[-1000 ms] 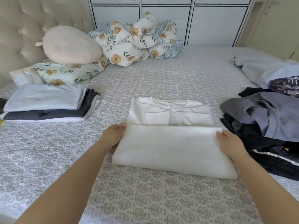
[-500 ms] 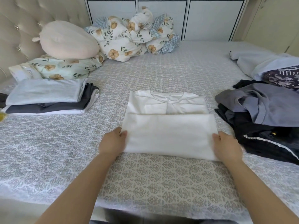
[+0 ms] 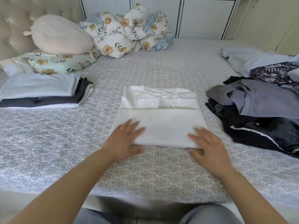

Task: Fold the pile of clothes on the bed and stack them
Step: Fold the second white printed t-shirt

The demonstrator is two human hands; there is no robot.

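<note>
Both hands moved off the side edges of the folded white cotton t-shirt (image 3: pixel 159 117) and onto its near corners since half a second ago; the shirt itself hasn't shifted. Left hand (image 3: pixel 125 140) lies flat, fingers straight and spread, over the near-left corner, thumb down on the bedspread just below the fold. Right hand (image 3: pixel 208 147) mirrors it on the near-right corner, fingers straight, thumb below the shirt's edge. Neither hand grips anything, both just press.

Shirt sits mid-bed on the grey patterned quilted bedspread (image 3: pixel 153 172), lower half folded up over the body, collar end facing away, sleeves tucked in.

Stack of folded clothes (image 3: pixel 43 92) at far left: pale blue piece on top, dark grey under it, white at the bottom. Well apart from the shirt.

Unfolded pile of dark and grey garments (image 3: pixel 257 110) on the right, near the shirt's right edge but not touching. Light blue and dark printed pieces (image 3: pixel 265 67) lie behind it.

Background: round pale pink plush cushion (image 3: pixel 59 34) on a mint floral pillow (image 3: pixel 59 63), bunched floral duvet (image 3: pixel 127 31) against the white panelled wardrobe (image 3: pixel 202 15), tufted beige headboard (image 3: pixel 14 16) at left.
</note>
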